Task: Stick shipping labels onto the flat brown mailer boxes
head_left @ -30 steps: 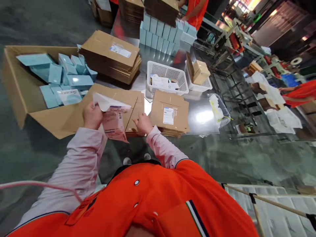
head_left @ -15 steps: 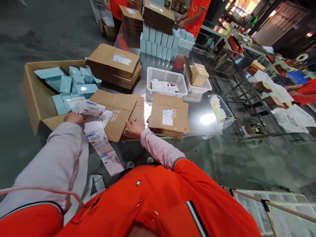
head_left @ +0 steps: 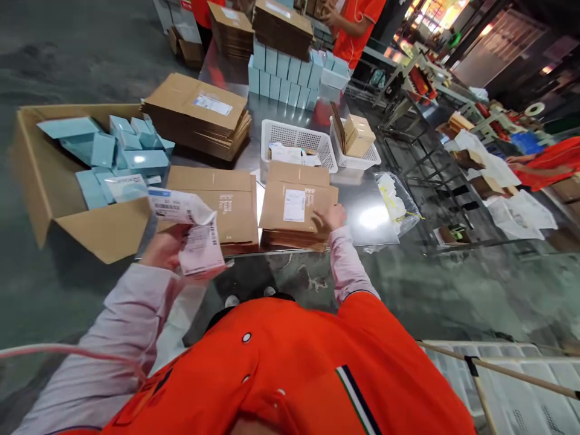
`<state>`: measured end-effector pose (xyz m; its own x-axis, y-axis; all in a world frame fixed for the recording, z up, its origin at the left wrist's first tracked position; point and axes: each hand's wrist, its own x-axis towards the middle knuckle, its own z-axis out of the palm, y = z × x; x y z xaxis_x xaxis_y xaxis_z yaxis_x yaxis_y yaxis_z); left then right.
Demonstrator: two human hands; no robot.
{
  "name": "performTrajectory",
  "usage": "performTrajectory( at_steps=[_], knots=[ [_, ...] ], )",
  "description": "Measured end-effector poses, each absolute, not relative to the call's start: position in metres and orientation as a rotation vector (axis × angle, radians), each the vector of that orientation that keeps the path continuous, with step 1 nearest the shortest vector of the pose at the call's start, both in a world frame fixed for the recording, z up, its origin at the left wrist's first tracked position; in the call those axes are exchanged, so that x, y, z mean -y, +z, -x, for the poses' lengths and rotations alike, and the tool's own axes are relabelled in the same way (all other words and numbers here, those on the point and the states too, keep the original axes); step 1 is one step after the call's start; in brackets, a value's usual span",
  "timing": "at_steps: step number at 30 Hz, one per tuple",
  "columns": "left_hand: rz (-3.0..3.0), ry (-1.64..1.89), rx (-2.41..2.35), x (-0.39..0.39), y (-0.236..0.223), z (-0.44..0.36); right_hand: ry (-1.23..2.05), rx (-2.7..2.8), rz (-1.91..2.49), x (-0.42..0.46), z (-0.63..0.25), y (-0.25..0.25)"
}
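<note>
My left hand (head_left: 165,246) is closed around a strip of printed shipping labels (head_left: 202,248), which curls over above it. Behind the labels lies a pile of flat cardboard cartons (head_left: 238,208) with white print, partly covered by the strip. A second pile of flat cartons (head_left: 276,202) sits just to its right, its top one bearing a white shipping label (head_left: 294,206). On that pile's right edge rests my right hand (head_left: 333,216), fingers apart and touching the top carton, gripping nothing that I can see.
A large open carton (head_left: 104,229) of light-blue boxes (head_left: 145,159) stands at left. Behind are a taller carton stack (head_left: 181,93), white baskets (head_left: 296,133) and rows of blue boxes (head_left: 283,78). A plastic bag (head_left: 396,202) lies at the table's right edge. Co-workers (head_left: 357,30) stand farther off.
My right hand has gone from the left carton pile to the right pile's edge. The left hand has moved right and closer to me, and its label strip now hangs shorter and curled.
</note>
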<state>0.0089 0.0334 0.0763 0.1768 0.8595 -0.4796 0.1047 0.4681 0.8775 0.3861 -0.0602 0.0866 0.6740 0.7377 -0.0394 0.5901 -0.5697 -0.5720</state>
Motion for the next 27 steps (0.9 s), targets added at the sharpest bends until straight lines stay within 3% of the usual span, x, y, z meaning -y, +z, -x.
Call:
performTrajectory(
  at_steps=[2, 6, 10, 14, 20, 27],
  knots=[
    [-0.891, 0.666, -1.262, -0.012, 0.066, -0.028, 0.486, 1.287, 2.262, 0.059, -0.353, 0.082],
    [-0.874, 0.677, -1.239, 0.021, 0.052, -0.045, 1.124, 1.490, 1.492, 0.051, -0.238, 0.049],
    [-1.085, 0.761, -1.238, 0.027, 0.057, -0.023, 1.172, 1.134, 1.348, 0.061, -0.168, 0.026],
    [-1.016, 0.869, -1.121, 0.018, 0.069, 0.000, 1.336, 1.198, 1.265, 0.064, -0.159, 0.027],
    [-0.892, 0.892, -1.185, 0.024, 0.062, 0.005, 1.229, 1.359, 1.371, 0.026, -0.170, 0.054],
    [-1.055, 1.114, -1.614, 0.028, 0.029, -0.003, 0.902, 1.727, 1.596, 0.018, -0.164, 0.065]
  ],
)
